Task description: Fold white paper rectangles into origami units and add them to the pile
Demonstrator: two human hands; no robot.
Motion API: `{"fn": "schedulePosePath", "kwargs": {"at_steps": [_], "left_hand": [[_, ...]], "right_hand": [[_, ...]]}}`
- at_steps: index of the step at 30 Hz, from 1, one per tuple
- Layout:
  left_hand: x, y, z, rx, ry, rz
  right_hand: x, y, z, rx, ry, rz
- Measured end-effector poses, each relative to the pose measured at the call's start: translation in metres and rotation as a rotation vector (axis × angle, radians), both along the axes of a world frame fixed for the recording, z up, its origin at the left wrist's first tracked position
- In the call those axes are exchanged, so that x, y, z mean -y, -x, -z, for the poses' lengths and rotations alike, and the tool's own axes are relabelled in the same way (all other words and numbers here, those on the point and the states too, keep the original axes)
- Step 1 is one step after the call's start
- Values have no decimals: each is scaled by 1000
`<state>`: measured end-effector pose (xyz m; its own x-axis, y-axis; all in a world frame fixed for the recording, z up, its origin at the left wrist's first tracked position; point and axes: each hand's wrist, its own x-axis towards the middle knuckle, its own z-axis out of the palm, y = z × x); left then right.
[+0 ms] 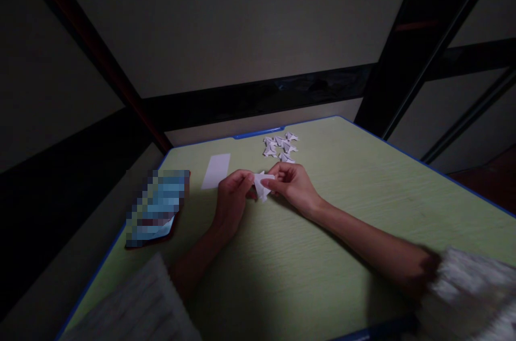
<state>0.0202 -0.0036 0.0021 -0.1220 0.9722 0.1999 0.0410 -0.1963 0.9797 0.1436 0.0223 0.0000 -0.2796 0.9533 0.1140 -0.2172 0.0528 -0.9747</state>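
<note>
Both hands (233,194) (297,185) angled inward, fingers (276,186) pinched on folded white paper (263,191).

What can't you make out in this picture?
In the head view:
Folded paper: held edges hidden by left hand and right hand.
Tablet-like object: surface masked by pixel blocks.
Paper figures: finer creases too small.
Right sleeve: cut off by frame edges.

Fuzzy pale-grey knit sleeves (470,295), bare hands (297,186)
</note>
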Motion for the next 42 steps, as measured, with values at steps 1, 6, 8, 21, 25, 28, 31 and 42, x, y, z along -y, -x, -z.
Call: {"fn": "schedulePosePath", "kwargs": {"at_steps": [1, 6, 8, 21, 25, 28, 31, 42], "left_hand": [[0, -1, 0, -3, -1, -6], [-1, -3, -2, -61, -14, -16], [-1, -2, -2, -86, -19, -15], [-1, -1, -1, -36, -17, 2], [0, 0, 0, 27, 15, 16], [0, 0, 2, 97, 35, 45], [-1, 0, 3, 145, 55, 56], [0, -2, -2, 99, 67, 34]], "right_hand": [[0, 0, -1, 4, -5, 9], [1, -1, -3, 23, -39, 77], [2, -1, -3, 31, -64, 96], [7, -3, 0, 162, -307, 145], [7, -5, -1, 277, -479, 167], [7, -6, -1, 325, -543, 174], [6, -7, 0, 347, -566, 182], [7, -7, -1, 391, -654, 198]]}}
